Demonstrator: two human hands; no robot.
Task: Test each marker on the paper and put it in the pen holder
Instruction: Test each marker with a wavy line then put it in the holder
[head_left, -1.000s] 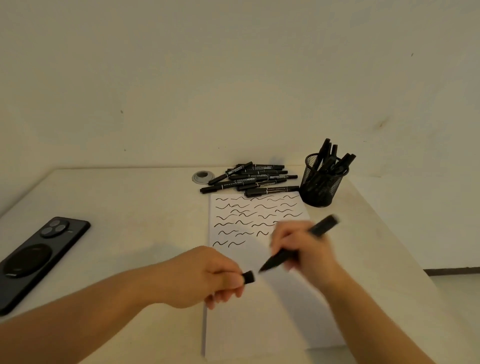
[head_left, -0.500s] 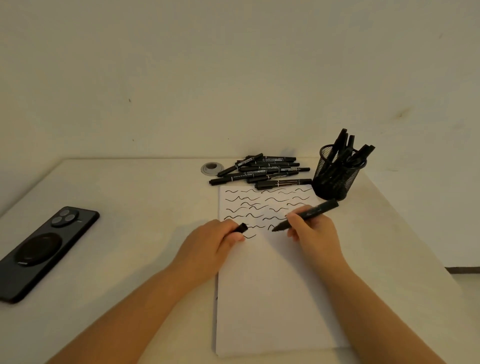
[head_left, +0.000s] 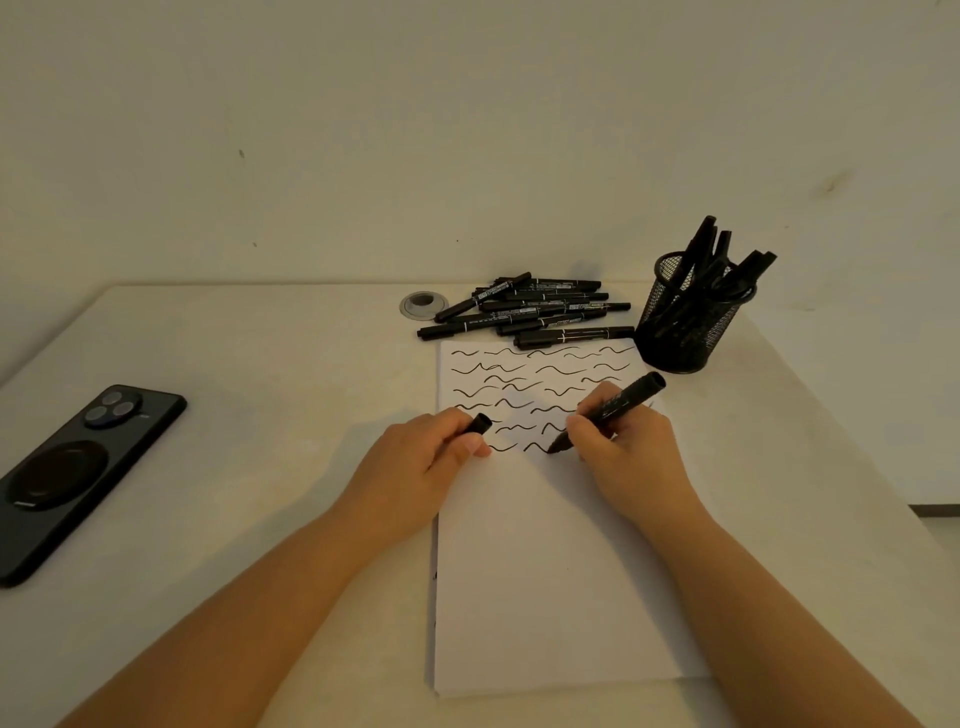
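Marker (head_left: 608, 410) tilted, tip down-left on paper (head_left: 545, 571) (cap end toward holder (head_left: 685, 322)).

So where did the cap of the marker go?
In the head view, the cap is pinched in the left hand, over the left edge of the paper, just left of the marker that the right hand holds.
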